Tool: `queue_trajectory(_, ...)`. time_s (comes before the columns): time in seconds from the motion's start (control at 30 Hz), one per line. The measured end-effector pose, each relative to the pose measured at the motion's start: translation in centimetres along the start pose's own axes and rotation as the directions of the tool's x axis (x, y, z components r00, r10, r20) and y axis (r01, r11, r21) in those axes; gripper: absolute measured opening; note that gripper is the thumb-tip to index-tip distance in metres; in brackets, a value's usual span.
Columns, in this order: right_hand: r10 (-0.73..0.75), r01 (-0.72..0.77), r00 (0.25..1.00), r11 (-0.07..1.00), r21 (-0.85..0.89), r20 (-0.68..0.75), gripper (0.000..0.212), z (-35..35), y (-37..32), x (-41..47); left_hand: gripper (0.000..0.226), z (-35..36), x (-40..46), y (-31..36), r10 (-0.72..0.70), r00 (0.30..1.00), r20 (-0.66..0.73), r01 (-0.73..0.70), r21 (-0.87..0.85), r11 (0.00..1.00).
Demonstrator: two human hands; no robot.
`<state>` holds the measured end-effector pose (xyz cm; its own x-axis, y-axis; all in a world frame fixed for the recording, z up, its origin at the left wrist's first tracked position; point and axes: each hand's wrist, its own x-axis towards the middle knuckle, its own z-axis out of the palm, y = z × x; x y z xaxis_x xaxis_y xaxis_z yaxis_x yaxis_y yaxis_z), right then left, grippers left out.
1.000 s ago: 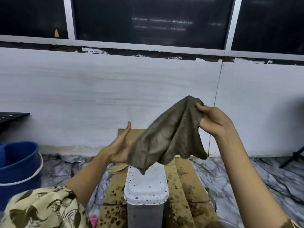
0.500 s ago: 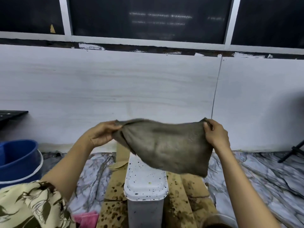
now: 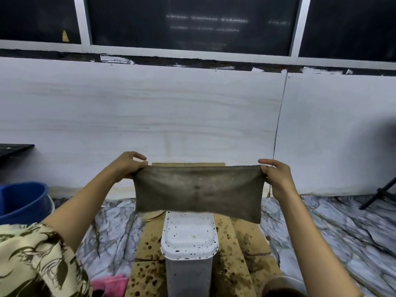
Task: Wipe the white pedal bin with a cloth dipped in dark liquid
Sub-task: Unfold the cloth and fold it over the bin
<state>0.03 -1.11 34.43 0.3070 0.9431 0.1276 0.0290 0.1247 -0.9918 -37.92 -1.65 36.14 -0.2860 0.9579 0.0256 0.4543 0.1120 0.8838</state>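
**Cloth stretched wide above the bin**

The left hand [image 3: 128, 166] and right hand [image 3: 276, 179] are well apart, each pinching a top corner of the damp grey-brown rectangular cloth [image 3: 199, 191], pulled taut in the air. Below it, the white speckled plastic pedal bin [image 3: 189, 243] stands upright with its lid closed on stained brown cardboard [image 3: 233, 269].

One view only, worn on the head, facing forward and slightly down toward a white wall [image 3: 192, 116] with dark windows [image 3: 188, 22] above. Close enough to take in both forearms reaching away from the lens, the white pedal bin [image 3: 189, 239] low at centre. Wide-angle, with edges bowed.
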Motion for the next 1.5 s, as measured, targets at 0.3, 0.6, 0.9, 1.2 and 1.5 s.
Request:
queue_trajectory(0.3, -0.112, 0.12, 0.992, 0.973, -0.196, 0.05, 0.042, -0.2, -0.8, 0.4, 0.033, -3.3, -0.5, 0.8, 0.106, 0.969, 0.222, -0.1, -0.036, 0.994)
queue_trajectory(0.6, -0.314, 0.275, 0.947, 0.899, -0.34, -0.062, 0.008, -0.2, 0.0, 0.4, 0.012, -4.4, -0.8, -0.5, 0.215, 0.964, 0.153, -0.23, 0.085, 0.969)
queue_trajectory(0.9, -0.058, 0.058, 0.998, 0.998, 0.019, -0.03, 0.017, 0.0, 0.6, 0.9, 0.015, -2.2, -0.7, -1.4, 0.126, 0.987, 0.098, -0.062, -0.496, 0.866)
queue_trajectory(1.2, 0.007, -0.017, 0.99, 0.997, 0.07, 0.14, 0.014, 7.5, 0.0, -2.7, 0.026, 7.5, -3.4, 4.1, 0.249, 0.957, -0.151, -0.24, 0.079, 0.968)
queue_trajectory(1.5, -0.108, 0.056, 0.879, 0.991, 0.123, 0.464, 0.021, 8.5, -3.7, -4.8, 0.029, 10.2, -6.7, 7.6, 0.352, 0.931, 0.098, -0.336, -0.147, 0.93)
